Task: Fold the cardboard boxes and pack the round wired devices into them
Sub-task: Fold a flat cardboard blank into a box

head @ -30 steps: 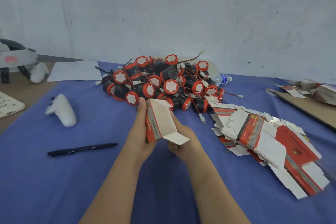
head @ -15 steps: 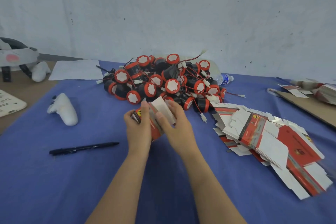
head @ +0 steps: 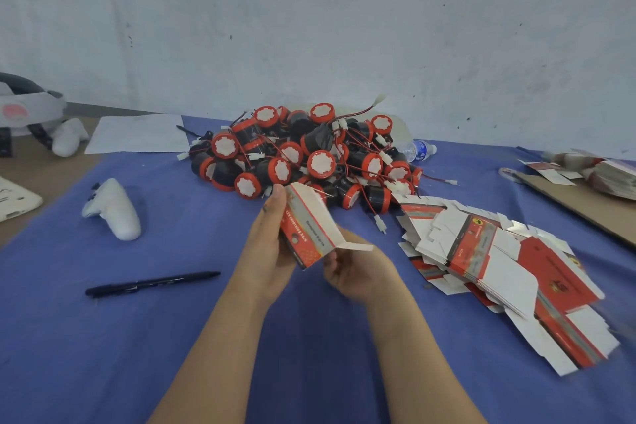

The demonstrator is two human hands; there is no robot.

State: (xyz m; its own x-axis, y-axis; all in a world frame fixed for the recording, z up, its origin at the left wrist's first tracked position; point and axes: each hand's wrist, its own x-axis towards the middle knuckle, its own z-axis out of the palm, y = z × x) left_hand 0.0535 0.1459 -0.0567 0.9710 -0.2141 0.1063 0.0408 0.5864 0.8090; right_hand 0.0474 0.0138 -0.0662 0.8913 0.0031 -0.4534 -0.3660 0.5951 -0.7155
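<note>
Blue cloth (head: 103,337): is covering the table and carrying everything named below.
Flat cardboard boxes (head: 499,262): are lying fanned in a loose, overlapping stack on the cloth at the right, with red-and-white print showing.
Round wired devices (head: 303,155): are sitting heaped in a pile at the far middle of the cloth, with black bodies, red rims and red wires trailing out (the pile's near right edge is lying just beside the flat stack).
Left hand (head: 266,251): is gripping the half-formed box along its red printed side, fingers running up behind it, one fingertip reaching the top edge.
Right hand (head: 361,272): is holding the box's lower end from beneath, fingers curled under the open white flap; how tightly they are pinching is partly hidden.
Half-formed box (head: 308,231): is being held tilted above the cloth between both hands, just in front of the pile, one white flap sticking out to the right.
White controller (head: 115,208): is lying on the cloth at the left, well apart from the hands.
Black pen (head: 151,284): is lying on the cloth near the left forearm.
</note>
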